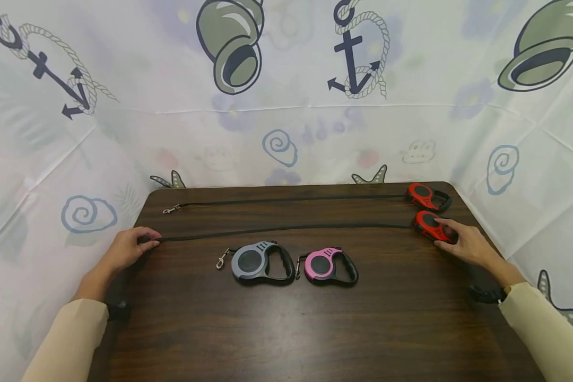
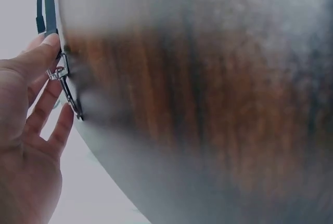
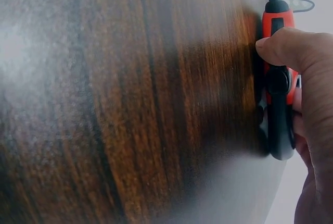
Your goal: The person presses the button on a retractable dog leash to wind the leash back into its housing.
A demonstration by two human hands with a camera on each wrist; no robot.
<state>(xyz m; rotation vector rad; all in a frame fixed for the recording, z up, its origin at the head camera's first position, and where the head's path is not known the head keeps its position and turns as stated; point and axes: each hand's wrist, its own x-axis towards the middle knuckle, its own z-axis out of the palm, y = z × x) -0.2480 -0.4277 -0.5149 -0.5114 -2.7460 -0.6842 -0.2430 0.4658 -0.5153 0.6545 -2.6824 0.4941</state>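
Observation:
At the table's left edge, my left hand [image 1: 132, 247] pinches the black strap [image 1: 277, 228] of a retractable dog leash near its metal clip [image 2: 61, 75]. The strap runs nearly straight across the table to a red and black leash case [image 1: 427, 225]. My right hand [image 1: 468, 243] grips that case, thumb on one side in the right wrist view. Just behind it lies a second red retractable leash [image 1: 421, 195], its strap [image 1: 286, 199] stretched leftward to a silver clip [image 1: 172, 209].
A grey retractable leash [image 1: 250, 263] and a smaller pink one [image 1: 321, 265] lie side by side nearer the front, their clips beside them. The dark wooden table [image 1: 296, 334] meets a patterned cloth [image 1: 286, 143] at the back and sides.

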